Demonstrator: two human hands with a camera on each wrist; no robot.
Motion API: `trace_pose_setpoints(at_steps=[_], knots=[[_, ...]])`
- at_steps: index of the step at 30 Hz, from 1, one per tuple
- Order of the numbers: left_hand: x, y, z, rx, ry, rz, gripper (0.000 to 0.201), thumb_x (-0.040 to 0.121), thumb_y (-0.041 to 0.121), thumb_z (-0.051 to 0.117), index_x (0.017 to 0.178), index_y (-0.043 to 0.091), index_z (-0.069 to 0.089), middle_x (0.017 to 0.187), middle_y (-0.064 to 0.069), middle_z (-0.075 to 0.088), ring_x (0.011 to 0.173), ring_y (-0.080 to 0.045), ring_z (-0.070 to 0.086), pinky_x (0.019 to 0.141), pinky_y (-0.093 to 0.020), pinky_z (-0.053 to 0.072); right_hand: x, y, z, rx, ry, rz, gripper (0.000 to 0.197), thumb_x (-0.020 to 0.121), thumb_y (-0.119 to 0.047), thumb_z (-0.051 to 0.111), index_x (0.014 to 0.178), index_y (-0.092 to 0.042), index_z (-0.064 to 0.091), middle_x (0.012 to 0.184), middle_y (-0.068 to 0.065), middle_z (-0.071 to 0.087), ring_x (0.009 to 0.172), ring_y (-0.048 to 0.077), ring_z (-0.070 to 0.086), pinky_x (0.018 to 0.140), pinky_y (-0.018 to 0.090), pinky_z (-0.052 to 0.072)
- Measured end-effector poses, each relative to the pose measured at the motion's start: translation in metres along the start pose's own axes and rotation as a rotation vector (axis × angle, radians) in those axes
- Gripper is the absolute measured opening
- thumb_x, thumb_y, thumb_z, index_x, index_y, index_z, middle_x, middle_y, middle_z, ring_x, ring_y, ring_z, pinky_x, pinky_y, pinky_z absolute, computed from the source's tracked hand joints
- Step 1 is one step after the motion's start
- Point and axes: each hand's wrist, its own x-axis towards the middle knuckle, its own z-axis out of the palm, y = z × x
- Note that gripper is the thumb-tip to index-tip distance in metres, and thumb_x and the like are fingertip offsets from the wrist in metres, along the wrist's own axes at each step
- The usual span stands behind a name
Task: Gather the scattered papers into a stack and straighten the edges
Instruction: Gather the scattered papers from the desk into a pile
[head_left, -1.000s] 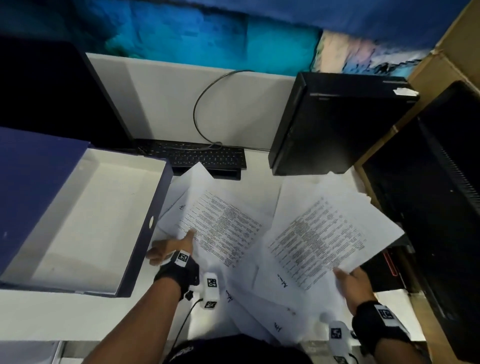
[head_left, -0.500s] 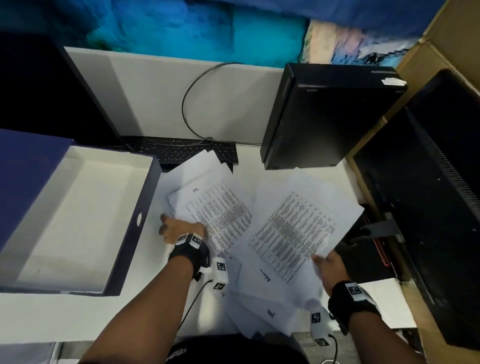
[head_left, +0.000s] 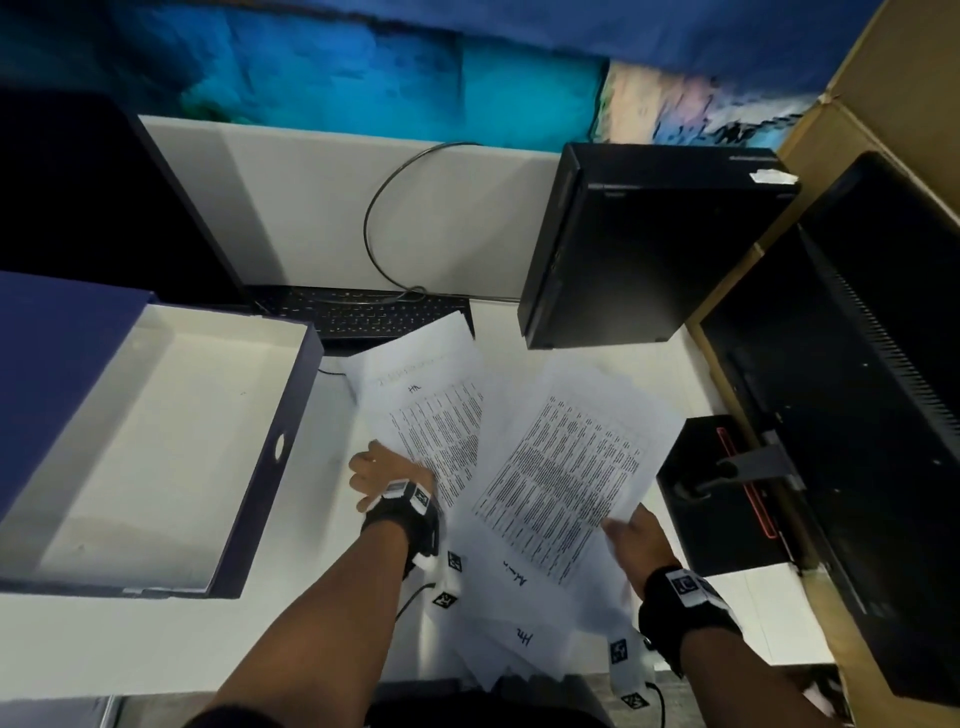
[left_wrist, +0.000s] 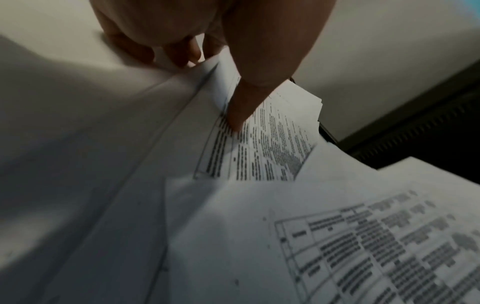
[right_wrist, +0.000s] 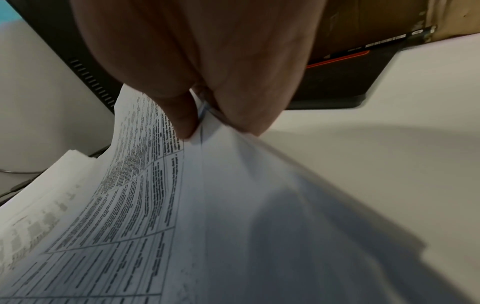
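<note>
Right hand grip, pinched on printed papers.

— Where did the papers lie on the tabletop?
— At its front middle, some overhanging the front edge, an open box to their left.
— And behind them?
— A keyboard toward the back edge, its near end under one sheet; a computer case stood right of it.

We note dim, cool light; soft shadows cross the surface. Wide-angle bending at the head view's edges. Both wrist views blur near the papers.
</note>
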Motion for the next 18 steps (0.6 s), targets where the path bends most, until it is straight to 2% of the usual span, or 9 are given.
trace_pose_setpoints(at_steps=[2,4,8,10,13,15,17,18], knots=[[-0.005,0.005,0.005,-0.004,0.003,0.012,0.057,0.079,0.003,0.063,0.132,0.012,0.046,0.14,-0.012,0.036,0.124,-0.032,0.038,0.097,-0.044,0.036,0.001,0.001,0.003,-0.017,-0.004,0.005,0.036,0.094,-0.007,0.055,0.13,-0.006,0.058,0.125,0.01,0.065,0.119,0.031,0.058,0.107,0.05,0.045],[-0.007,0.006,0.01,0.053,-0.082,0.06,0.071,0.071,0.011,0.074,0.134,0.02,0.042,0.146,-0.008,0.026,0.126,-0.03,0.034,0.096,-0.046,0.038,0.002,0.004,0.006,-0.041,-0.018,-0.006,0.039,0.093,-0.009,0.055,0.132,-0.006,0.057,0.129,0.012,0.064,0.122,0.032,0.058,0.108,0.05,0.044],[-0.011,0.01,0.012,0.026,-0.178,0.142,0.081,0.072,0.016,0.074,0.14,0.023,0.031,0.149,-0.011,0.022,0.127,-0.037,0.036,0.094,-0.05,0.042,0.003,0.004,0.007,-0.053,-0.005,-0.016,0.036,0.094,-0.006,0.055,0.13,-0.004,0.058,0.127,0.015,0.065,0.12,0.033,0.059,0.107,0.048,0.045],[-0.011,0.012,0.013,-0.05,-0.158,0.145,0.084,0.073,0.011,0.072,0.142,0.02,0.026,0.147,-0.014,0.027,0.126,-0.04,0.039,0.095,-0.05,0.043,0.003,0.005,0.007,-0.037,-0.006,-0.003,0.035,0.094,-0.007,0.056,0.129,-0.004,0.059,0.126,0.015,0.066,0.12,0.033,0.059,0.107,0.049,0.045],[-0.01,0.012,0.015,-0.205,-0.145,0.112,0.077,0.078,0.008,0.065,0.142,0.016,0.023,0.132,-0.017,0.05,0.115,-0.038,0.054,0.096,-0.044,0.047,0.004,0.008,0.008,0.015,0.002,0.023,0.036,0.093,-0.007,0.057,0.129,-0.005,0.059,0.127,0.014,0.065,0.122,0.033,0.058,0.109,0.053,0.042],[-0.011,0.011,0.015,-0.253,-0.166,0.094,0.063,0.082,0.008,0.06,0.139,0.011,0.033,0.119,-0.012,0.061,0.104,-0.036,0.062,0.087,-0.037,0.05,0.005,0.01,0.009,0.041,0.004,0.035,0.035,0.093,-0.008,0.057,0.128,-0.007,0.059,0.126,0.014,0.065,0.122,0.033,0.058,0.109,0.053,0.042],[-0.014,0.01,0.009,-0.266,-0.19,0.14,0.037,0.08,0.012,0.055,0.118,0.009,0.057,0.11,-0.014,0.069,0.094,-0.034,0.066,0.084,-0.038,0.055,0.006,0.011,0.009,0.066,0.008,0.035,0.035,0.092,-0.005,0.057,0.127,-0.007,0.061,0.123,0.012,0.067,0.12,0.032,0.06,0.108,0.053,0.044],[-0.016,0.01,0.003,-0.271,-0.19,0.18,0.028,0.08,0.013,0.053,0.106,0.01,0.062,0.105,-0.014,0.071,0.087,-0.033,0.066,0.08,-0.038,0.056,0.005,0.01,0.009,0.076,0.008,0.032,0.035,0.092,-0.005,0.058,0.127,-0.007,0.061,0.123,0.012,0.068,0.119,0.032,0.06,0.108,0.052,0.044]])
